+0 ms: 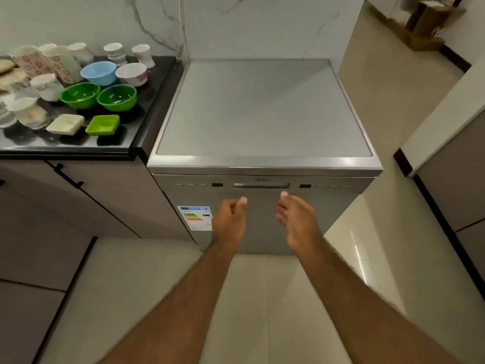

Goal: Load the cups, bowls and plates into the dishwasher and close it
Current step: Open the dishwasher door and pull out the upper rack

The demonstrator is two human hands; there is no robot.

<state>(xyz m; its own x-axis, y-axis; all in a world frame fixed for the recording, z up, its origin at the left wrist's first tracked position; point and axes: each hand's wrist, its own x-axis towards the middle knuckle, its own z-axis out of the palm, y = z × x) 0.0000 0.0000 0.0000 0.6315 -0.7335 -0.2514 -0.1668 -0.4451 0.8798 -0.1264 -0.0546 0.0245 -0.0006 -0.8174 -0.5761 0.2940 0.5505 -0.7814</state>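
Dishwasher (262, 143) stands shut beside the counter (147, 101), where the cups (143, 55), bowls (116, 97) and small dishes (103, 124) wait unloaded, so the opening step looks to be in hand. Both hands hang empty just below the door handle (261, 185) (left hand (229, 222) loosely curled, right hand (298, 222) with fingers (284, 195) spread). Next, I judge, fingers must hook that recess and draw the door down.

A home kitchen: a freestanding dishwasher (262, 114) stands against a marble-look wall (236, 24), beside a dark counter (147, 101) crowded with bowls (116, 97) and cups (143, 55).
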